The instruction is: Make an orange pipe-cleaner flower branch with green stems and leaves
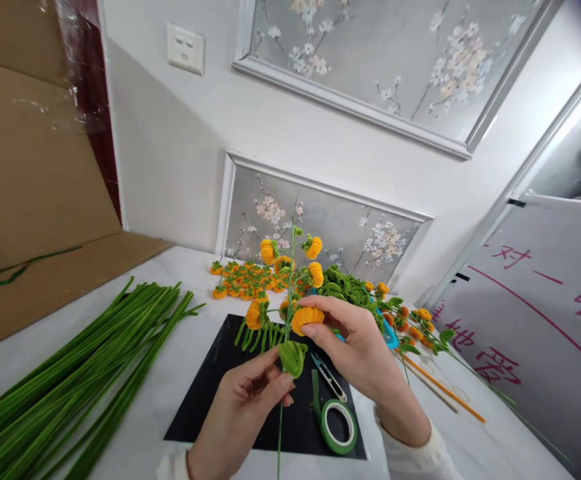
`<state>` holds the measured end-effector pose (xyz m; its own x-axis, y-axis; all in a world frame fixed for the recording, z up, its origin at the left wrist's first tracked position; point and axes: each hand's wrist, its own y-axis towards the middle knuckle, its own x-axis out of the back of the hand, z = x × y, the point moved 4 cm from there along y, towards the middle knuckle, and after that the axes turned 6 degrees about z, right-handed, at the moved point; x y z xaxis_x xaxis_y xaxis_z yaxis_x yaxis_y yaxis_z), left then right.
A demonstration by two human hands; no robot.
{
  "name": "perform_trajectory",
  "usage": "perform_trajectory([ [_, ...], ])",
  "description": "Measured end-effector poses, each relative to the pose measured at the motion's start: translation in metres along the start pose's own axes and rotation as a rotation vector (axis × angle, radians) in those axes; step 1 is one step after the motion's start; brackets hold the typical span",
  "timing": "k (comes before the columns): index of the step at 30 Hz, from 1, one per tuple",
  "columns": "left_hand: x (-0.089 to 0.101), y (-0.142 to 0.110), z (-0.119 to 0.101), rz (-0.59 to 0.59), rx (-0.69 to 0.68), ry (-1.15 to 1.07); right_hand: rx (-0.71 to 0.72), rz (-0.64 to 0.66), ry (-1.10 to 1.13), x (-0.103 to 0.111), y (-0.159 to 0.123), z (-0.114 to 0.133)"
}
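Upright between my hands stands a green stem (pixel 291 293) with several small orange pumpkins made of fuzzy chenille. My left hand (pixel 243 400) pinches the lower stem, beside a green leaf (pixel 293 358) that curls over at the fingertips. Thumb and fingers of my right hand (pixel 353 340) are closed on one orange pumpkin (pixel 307 321) attached at the right of the stem. Under the hands lies a black mat (pixel 195 413), with a roll of green tape (pixel 339 427), a pair of thread snips (pixel 329 375) and short green pieces (pixel 260 337) on it.
Long green chenille stems (pixel 80 373) cover the table's left side. Behind are many small orange pumpkins (pixel 245 279) and a heap of green leaves (pixel 345 287) in a blue tray (pixel 389 333). Other pumpkin sprays (pixel 420 327) and an orange stick (pixel 445 389) lie at right, near a whiteboard (pixel 545 320).
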<state>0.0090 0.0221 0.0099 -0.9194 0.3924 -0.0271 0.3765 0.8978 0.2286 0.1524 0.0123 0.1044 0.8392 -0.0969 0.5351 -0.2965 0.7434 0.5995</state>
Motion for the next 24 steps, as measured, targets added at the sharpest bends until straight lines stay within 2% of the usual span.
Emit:
perform_trajectory([
  [9,-0.001,-0.001,-0.003,0.035,-0.012,0.000,0.047,-0.021,-0.034,0.000,0.000,0.009],
  [12,-0.001,-0.001,-0.006,0.036,0.028,-0.049,0.049,-0.006,-0.042,0.008,-0.002,0.010],
  [14,-0.002,-0.001,-0.005,0.044,0.067,-0.095,0.058,-0.061,-0.054,0.017,-0.004,0.010],
  [18,-0.006,-0.001,-0.004,0.071,0.091,-0.109,0.104,-0.275,-0.278,0.031,-0.005,0.009],
  [24,-0.009,-0.002,-0.002,0.113,0.082,-0.082,0.182,-0.187,-0.567,0.016,0.002,-0.001],
])
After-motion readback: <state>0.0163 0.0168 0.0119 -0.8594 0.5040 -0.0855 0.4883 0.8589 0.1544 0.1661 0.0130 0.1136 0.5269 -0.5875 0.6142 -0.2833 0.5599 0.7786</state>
